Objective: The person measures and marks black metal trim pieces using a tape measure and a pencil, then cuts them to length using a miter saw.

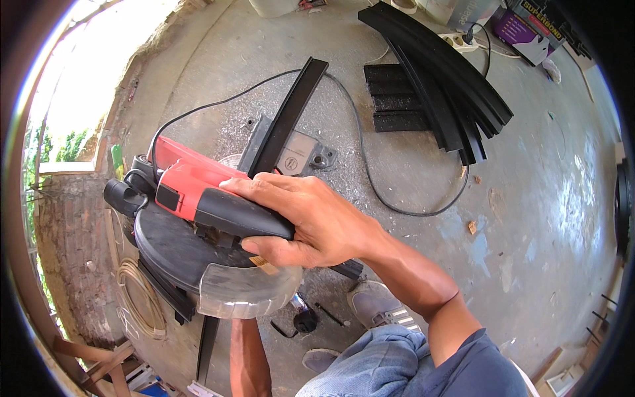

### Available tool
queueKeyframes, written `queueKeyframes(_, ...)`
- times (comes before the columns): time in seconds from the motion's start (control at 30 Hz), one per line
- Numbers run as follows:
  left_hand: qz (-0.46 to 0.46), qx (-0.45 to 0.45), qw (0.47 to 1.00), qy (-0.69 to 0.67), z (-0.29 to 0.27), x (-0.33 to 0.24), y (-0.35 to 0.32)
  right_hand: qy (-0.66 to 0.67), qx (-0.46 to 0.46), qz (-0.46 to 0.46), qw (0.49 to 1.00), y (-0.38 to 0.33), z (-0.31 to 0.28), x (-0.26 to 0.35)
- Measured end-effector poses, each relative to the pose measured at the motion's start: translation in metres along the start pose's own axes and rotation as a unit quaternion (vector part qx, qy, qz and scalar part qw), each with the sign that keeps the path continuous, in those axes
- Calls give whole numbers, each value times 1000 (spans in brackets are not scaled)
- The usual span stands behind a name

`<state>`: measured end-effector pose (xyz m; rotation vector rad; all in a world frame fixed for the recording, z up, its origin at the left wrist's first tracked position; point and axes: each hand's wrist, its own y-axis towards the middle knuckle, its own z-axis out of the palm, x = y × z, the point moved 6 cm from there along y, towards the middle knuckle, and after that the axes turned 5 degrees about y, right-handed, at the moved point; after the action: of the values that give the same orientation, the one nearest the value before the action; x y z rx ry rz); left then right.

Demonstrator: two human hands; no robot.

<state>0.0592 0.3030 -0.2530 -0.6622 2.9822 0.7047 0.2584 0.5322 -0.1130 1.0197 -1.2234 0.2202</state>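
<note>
My right hand (311, 215) is wrapped round the black-and-red handle of a miter saw (175, 245), thumb below and fingers over the top. The saw has a round dark blade housing and a clear plastic guard (248, 294). A black channel-shaped profile (289, 116) lies across the grey saw base (301, 155) and sticks out on the far side. My left forearm (250, 360) rises from the lower edge toward the saw, but the guard and housing hide that hand, so what it touches cannot be seen.
Long black profiles (433, 73) lie stacked over shorter cut pieces (397, 99) at the far right. A black power cord (374, 178) loops across the shavings-strewn concrete floor (529, 198). Coiled hose (139, 301) rests at the left. My shoe (374, 301) stands near the saw.
</note>
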Motion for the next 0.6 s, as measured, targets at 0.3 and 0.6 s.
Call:
queueKeyframes(0.3, -1, 6, 1000, 5, -1, 2, 5, 6, -10, -18, 1000, 1, 1, 1)
queueKeyframes(0.6, -1, 7, 1000, 5, 0, 0, 9, 8, -2, 0, 1000, 2, 0, 4)
